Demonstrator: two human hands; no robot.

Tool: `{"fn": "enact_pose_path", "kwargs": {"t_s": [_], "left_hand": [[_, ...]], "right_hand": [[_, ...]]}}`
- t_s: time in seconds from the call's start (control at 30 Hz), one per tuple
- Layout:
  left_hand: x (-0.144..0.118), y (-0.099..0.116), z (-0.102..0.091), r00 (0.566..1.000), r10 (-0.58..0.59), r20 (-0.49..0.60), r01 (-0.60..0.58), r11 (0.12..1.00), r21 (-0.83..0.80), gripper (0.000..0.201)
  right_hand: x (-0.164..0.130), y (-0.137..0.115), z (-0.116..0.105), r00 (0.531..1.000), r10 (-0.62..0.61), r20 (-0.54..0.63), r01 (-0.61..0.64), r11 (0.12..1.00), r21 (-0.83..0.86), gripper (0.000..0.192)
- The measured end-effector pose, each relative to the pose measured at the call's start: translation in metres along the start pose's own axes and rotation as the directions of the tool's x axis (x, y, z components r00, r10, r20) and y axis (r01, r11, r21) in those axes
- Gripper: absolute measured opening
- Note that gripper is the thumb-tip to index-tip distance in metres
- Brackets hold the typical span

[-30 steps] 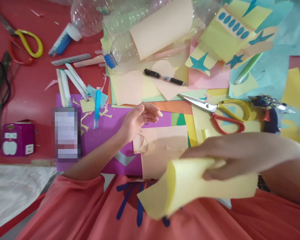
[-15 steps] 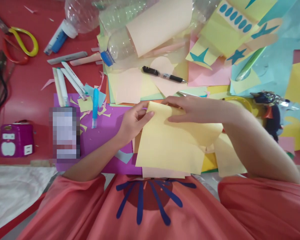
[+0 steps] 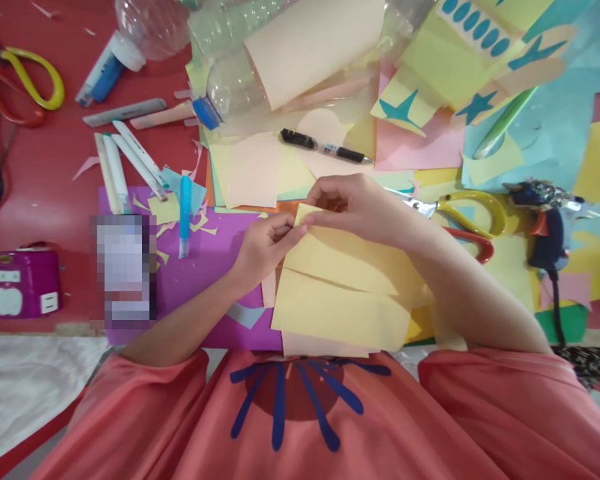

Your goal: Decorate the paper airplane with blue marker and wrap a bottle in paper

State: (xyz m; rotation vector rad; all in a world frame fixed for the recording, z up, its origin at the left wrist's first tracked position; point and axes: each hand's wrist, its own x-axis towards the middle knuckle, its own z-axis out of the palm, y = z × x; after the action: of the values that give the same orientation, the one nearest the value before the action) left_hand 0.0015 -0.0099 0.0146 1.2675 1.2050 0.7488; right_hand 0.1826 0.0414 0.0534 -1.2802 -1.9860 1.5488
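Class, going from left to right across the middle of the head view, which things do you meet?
Purple box → blue marker → left hand → yellow paper → right hand → scissors → glue gun.

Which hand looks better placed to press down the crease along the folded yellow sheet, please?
Probably the right hand: it lies over the yellow sheet, its forearm along the fold line. The left hand pinches the sheet's top corner from the side, pinning it.
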Motion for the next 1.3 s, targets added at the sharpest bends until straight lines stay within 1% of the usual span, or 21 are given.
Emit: {"fn": "enact_pose_path", "kwargs": {"t_s": [0.13, 0.27, 0.37, 0.5, 0.6, 0.83, 1.07, 1.3], "left_hand": [[0.0005, -0.0006, 0.0004, 1.0, 0.008, 0.001, -0.008, 1.0, 0.017, 0.04], [0.0007, -0.0002, 0.0006, 1.0, 0.009, 0.016, -0.008, 1.0, -0.011, 0.033], [0.0007, 0.0009, 0.0011, 1.0, 0.01, 0.019, -0.009, 0.999, -0.03, 0.037], [0.0009, 0.0028, 0.0023, 1.0, 0.016, 0.005, -0.016, 1.0, -0.026, 0.044], [0.0012, 0.0035, 0.0027, 1.0, 0.025, -0.002, -0.025, 0.999, -0.025, 0.048], [0.0009, 0.0004, 0.0017, 0.999, 0.045, 0.004, -0.045, 0.999, -0.013, 0.047], [0.0009, 0.001, 0.0015, 0.998, 0.064, 0.0, -0.064, 0.998, 0.025, 0.052], [0.0011, 0.0015, 0.0021, 0.996, 0.084, 0.0, -0.084, 0.996, 0.03, 0.054]], "right_hand": [[0.0019, 0.0003, -0.0022, 0.999, 0.013, 0.039, -0.015, 0.999, 0.047, 0.017], [0.0021, -0.0016, -0.0043, 0.997, 0.049, 0.066, -0.05, 0.999, 0.014, 0.018], [0.0013, -0.0027, -0.0037, 0.997, 0.051, 0.06, -0.051, 0.999, 0.001, 0.019], [0.0012, -0.0017, 0.0002, 1.0, 0.012, 0.014, -0.013, 0.997, 0.071, 0.016], [0.002, -0.0001, 0.002, 1.0, 0.0, 0.008, 0.0, 0.997, 0.082, 0.015], [0.0021, -0.0006, 0.001, 1.0, 0.008, 0.021, -0.01, 0.998, 0.069, 0.019], [0.0016, -0.0017, -0.0005, 1.0, -0.001, 0.023, -0.001, 0.999, 0.055, 0.02], [0.0012, -0.002, 0.0009, 0.999, -0.048, -0.009, 0.048, 0.998, 0.043, 0.019]]}}
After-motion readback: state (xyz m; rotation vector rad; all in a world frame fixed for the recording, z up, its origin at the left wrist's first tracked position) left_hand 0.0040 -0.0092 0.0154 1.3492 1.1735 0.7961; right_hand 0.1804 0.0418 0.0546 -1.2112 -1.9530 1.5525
